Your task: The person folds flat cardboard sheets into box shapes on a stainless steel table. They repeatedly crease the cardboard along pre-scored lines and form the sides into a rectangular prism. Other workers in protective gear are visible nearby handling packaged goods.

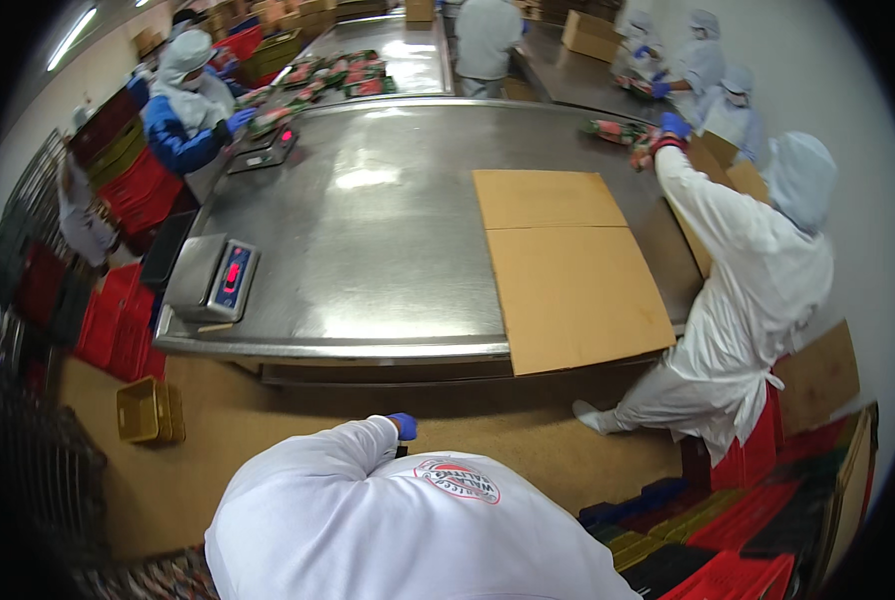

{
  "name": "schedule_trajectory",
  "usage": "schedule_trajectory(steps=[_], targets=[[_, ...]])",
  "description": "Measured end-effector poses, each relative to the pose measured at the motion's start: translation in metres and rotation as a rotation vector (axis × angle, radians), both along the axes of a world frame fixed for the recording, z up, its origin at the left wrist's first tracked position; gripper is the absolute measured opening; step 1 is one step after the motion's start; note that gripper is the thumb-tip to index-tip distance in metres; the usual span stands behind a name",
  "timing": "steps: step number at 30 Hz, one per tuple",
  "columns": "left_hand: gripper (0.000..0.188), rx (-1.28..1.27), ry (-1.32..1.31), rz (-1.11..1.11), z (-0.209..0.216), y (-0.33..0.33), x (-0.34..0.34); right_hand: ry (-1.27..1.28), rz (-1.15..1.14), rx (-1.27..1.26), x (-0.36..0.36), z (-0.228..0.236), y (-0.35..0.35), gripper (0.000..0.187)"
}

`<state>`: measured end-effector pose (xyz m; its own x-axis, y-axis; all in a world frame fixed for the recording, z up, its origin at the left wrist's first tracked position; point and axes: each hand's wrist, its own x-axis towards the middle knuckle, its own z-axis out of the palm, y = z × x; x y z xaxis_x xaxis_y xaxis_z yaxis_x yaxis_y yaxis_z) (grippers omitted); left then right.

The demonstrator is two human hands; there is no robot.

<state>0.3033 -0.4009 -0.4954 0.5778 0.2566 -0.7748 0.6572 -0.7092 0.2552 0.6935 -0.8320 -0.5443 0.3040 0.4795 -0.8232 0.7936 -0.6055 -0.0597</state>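
My left hand (pixel 404 427), in a blue glove, shows small at the end of a white sleeve, in front of my chest and short of the steel table's near edge. Its fingers are mostly hidden, so I cannot tell whether they grip anything; a small dark thing shows just below it. My right hand is out of sight. Ahead of me a flat cardboard sheet (pixel 568 270) lies creased on the steel table (pixel 378 240), its near end overhanging the edge. At the table's left corner stands a digital scale (pixel 211 278) with a lit red display.
On the right, a co-worker in white (pixel 748 240) reaches toward packed goods (pixel 623 132). Another co-worker (pixel 188 110) handles packs beside a second scale (pixel 266 150). Red crates (pixel 118 320) and a yellow crate (pixel 150 410) stand left; stacked crates (pixel 728 530) fill the lower right.
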Motion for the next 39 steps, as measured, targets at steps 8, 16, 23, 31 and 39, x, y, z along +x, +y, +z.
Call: schedule_trajectory(steps=[8, 16, 23, 31, 39], targets=[[0.041, 0.055, -0.033, 0.334, -0.005, -0.019, -0.081, -0.364, 0.119, 0.229, 0.201, -0.001, 0.056, 0.021], [0.045, 0.002, -0.354, 0.393, 0.045, -0.033, -0.039, 0.456, -0.68, 0.802, -0.007, -0.021, 0.216, 0.02], [0.041, -0.01, -0.529, 0.71, 0.061, -0.037, -0.136, 0.216, 0.11, 0.425, -0.115, -0.018, 0.231, 0.029], [0.036, 0.104, -0.066, 1.046, -0.014, -0.141, -0.4, 0.093, 0.289, 0.102, -0.162, -0.059, 0.232, 0.03], [0.036, 0.071, 0.134, 0.968, -0.072, -0.234, -0.515, 0.375, 0.13, 0.277, -0.3, 0.011, 0.371, 0.028]])
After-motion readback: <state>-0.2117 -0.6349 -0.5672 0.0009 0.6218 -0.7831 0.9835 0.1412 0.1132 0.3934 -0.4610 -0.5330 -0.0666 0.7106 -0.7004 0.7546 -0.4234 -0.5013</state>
